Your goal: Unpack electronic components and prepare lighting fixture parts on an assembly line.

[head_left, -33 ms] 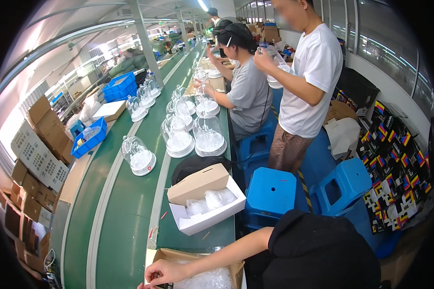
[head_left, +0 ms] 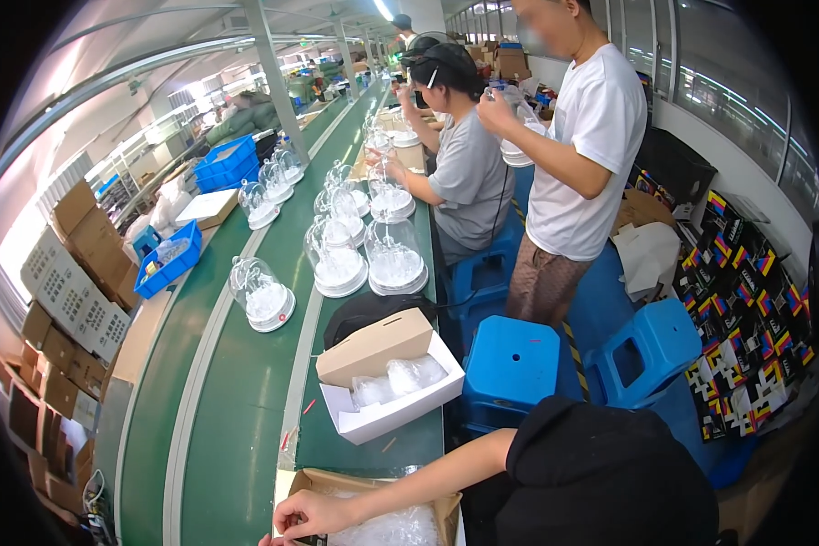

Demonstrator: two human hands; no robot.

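My right hand (head_left: 317,515) reaches in from the lower right, its black sleeve (head_left: 601,473) filling that corner. It rests over the near edge of an open cardboard box (head_left: 446,510) lined with clear plastic wrap (head_left: 396,526). The fingers are curled and pressed together. What they hold, if anything, is hidden at the lower edge. A small bit of fingertip shows at that edge, and I cannot tell which hand it belongs to. My left hand is otherwise out of the picture. Beyond lies an open white box (head_left: 400,414) with bubble-wrapped contents (head_left: 396,380).
Clear domes on white bases (head_left: 262,296) stand in groups along the green conveyor belt (head_left: 232,409). Blue stools (head_left: 510,364) are at the right. A seated person (head_left: 473,150) and a standing person (head_left: 591,136) handle domes. Blue bins (head_left: 168,264) and cartons line the far left.
The standing person's dome has shifted slightly in their hands. The seated person's raised hand has moved nearer their head. My right hand shows no visible movement.
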